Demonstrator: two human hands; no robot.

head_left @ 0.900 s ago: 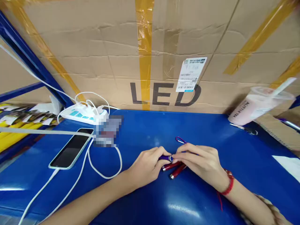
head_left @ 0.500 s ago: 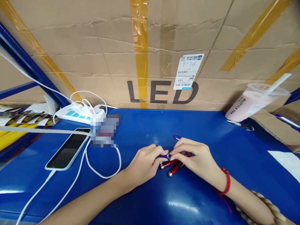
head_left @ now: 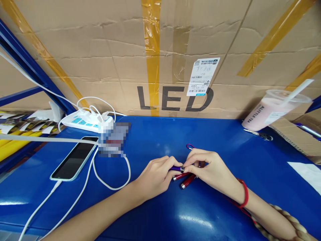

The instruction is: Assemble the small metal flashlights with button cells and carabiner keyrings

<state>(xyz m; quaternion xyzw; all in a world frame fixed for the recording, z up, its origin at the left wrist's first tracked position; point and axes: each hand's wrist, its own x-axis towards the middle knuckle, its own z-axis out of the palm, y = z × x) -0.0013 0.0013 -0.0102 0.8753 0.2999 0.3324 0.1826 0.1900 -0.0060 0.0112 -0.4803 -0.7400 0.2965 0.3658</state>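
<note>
My left hand (head_left: 157, 174) is closed round a small purple flashlight (head_left: 175, 168), a slim tube with a silver end pointing right. At that silver end, the thumb and forefinger of my right hand (head_left: 209, 165) are pinched together, covering whatever small part they grip. Just below the fingers, two red flashlights (head_left: 188, 182) with silver ends lie on the blue table (head_left: 160, 137), partly hidden under my right hand. A purple carabiner clip (head_left: 190, 146) sticks out behind the right hand; what it is attached to is hidden.
To the left lie a phone (head_left: 75, 159) on a white cable and a white power strip (head_left: 87, 124) with plugs. A tilted drink cup (head_left: 269, 112) with a straw stands at the right, keys (head_left: 258, 135) beside it. A large cardboard box (head_left: 112, 67) walls the back.
More of the purple flashlight and its silver end shows between my hands now. Both hands keep their grip in nearly the same place; the view has shifted slightly.
</note>
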